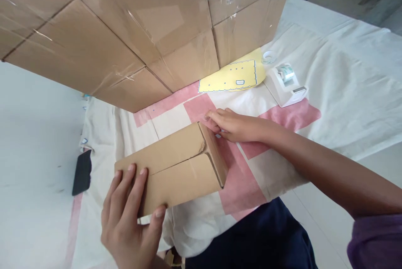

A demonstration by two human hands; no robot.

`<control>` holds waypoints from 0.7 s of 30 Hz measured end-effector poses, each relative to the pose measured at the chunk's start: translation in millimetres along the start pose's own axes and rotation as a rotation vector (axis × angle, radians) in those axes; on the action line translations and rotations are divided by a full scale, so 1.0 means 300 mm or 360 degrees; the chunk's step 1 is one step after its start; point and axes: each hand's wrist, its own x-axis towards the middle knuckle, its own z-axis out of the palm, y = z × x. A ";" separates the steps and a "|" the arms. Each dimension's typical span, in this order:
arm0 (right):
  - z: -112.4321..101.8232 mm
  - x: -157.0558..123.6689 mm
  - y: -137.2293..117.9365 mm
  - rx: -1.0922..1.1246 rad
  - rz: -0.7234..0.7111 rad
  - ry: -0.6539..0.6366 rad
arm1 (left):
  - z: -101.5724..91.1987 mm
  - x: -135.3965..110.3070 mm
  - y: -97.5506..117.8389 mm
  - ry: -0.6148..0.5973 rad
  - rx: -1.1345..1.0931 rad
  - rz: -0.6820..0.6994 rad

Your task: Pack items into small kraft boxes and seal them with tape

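Hands at either end of a small cardboard box: left hand (128, 219) spread open upon it, right hand (228, 126) curled beside its far end.
The small cardboard box (176, 168) lies between them on the cloth-covered tabletop (339, 89); whether the right fingers pinch anything, I cannot tell. Beyond stand a white tape dispenser (284, 91) and large taped boxes (132, 39).

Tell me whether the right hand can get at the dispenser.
Probably yes: the dispenser stands near the right hand, with only cloth visible between them, though the hand is at the small box.
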 end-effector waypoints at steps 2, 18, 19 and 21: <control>-0.029 0.008 0.016 0.0001 0.0046 0.0121 | -0.001 -0.002 -0.004 0.0001 0.0002 -0.0006; -0.197 0.030 0.183 -0.0886 0.0763 0.0755 | 0.025 -0.006 -0.021 0.0134 0.0124 0.0032; -0.193 0.020 0.174 -0.0887 0.0769 0.0730 | 0.026 -0.009 -0.022 0.0147 0.0124 0.0028; -0.188 0.002 0.154 -0.0917 0.0772 0.0690 | 0.027 -0.014 -0.022 0.0163 0.0134 0.0015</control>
